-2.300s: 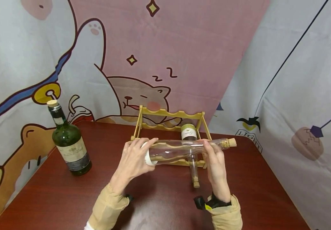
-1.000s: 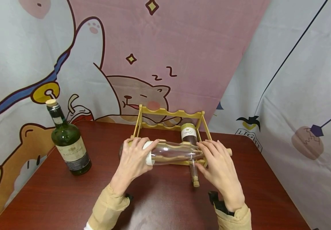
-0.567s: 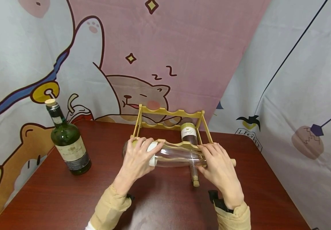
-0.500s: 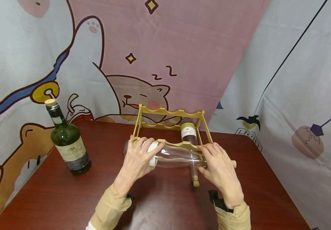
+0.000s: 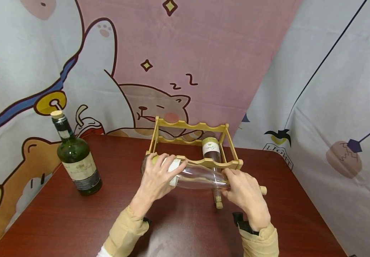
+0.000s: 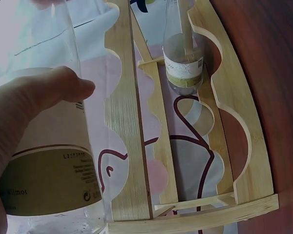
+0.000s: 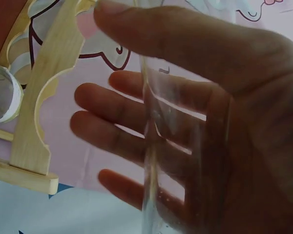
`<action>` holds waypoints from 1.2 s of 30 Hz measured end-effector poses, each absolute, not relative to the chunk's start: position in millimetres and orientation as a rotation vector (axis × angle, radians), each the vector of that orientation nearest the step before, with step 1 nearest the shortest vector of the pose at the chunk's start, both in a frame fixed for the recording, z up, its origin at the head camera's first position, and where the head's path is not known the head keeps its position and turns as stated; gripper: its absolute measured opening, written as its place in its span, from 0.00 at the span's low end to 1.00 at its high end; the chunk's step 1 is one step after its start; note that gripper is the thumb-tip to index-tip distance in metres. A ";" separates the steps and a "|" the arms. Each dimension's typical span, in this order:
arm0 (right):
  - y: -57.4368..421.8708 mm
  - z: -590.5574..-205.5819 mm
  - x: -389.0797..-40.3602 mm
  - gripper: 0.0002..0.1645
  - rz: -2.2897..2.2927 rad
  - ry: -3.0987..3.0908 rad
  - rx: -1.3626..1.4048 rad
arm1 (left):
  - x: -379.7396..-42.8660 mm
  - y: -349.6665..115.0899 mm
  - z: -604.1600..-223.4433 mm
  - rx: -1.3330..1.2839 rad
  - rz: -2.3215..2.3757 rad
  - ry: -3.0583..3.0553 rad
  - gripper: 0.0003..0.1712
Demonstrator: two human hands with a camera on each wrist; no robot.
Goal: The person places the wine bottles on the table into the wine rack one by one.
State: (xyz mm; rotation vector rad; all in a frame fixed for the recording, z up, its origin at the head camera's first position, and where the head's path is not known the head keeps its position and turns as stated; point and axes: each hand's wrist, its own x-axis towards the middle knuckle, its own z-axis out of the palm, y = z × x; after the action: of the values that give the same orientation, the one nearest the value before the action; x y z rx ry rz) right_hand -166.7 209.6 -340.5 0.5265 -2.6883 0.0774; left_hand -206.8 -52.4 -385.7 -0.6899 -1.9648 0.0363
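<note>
A clear glass wine bottle (image 5: 201, 177) lies nearly level in front of the wooden wine rack (image 5: 234, 164), its corked end to the right and tilted down. My left hand (image 5: 157, 175) grips its base end from above, around the white and olive-gold label (image 6: 49, 180). My right hand (image 5: 246, 192) holds it by the neck, with the cork (image 5: 263, 190) sticking out beyond the hand. The right wrist view shows the thumb and fingers on opposite sides of the glass. Another clear bottle (image 5: 211, 147) lies in the rack's rightmost cradle, neck toward me.
An upright green wine bottle (image 5: 79, 160) with a cork and cream label stands at the left of the dark red-brown table (image 5: 185, 228). The rack's cradles left of the racked bottle hold nothing. A cartoon-print cloth (image 5: 229, 64) hangs close behind the table.
The right hand has turned from palm-up under the neck to a hold from above. The bottle has come lower and slightly right, its corked end dipping. The racked and green bottles stay put.
</note>
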 end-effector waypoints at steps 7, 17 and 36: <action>209.4 -341.9 -170.1 0.16 0.077 -2.780 0.445 | -205.6 -51.0 -385.3 -0.679 0.082 -1.950 0.47; 211.5 -349.2 -176.4 0.15 0.084 -2.744 0.468 | -206.6 -50.0 -388.3 -0.669 0.083 -1.967 0.48; 221.3 -356.1 -173.4 0.18 0.011 -2.599 0.454 | -205.1 -50.0 -387.2 -0.775 -0.051 -2.085 0.53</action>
State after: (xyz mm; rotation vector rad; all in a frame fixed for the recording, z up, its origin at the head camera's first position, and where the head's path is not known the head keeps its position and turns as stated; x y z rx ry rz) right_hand -173.4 221.3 -356.1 0.4544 -2.5992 0.0110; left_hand -205.1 -50.0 -387.2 -0.7750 -2.0853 -0.0515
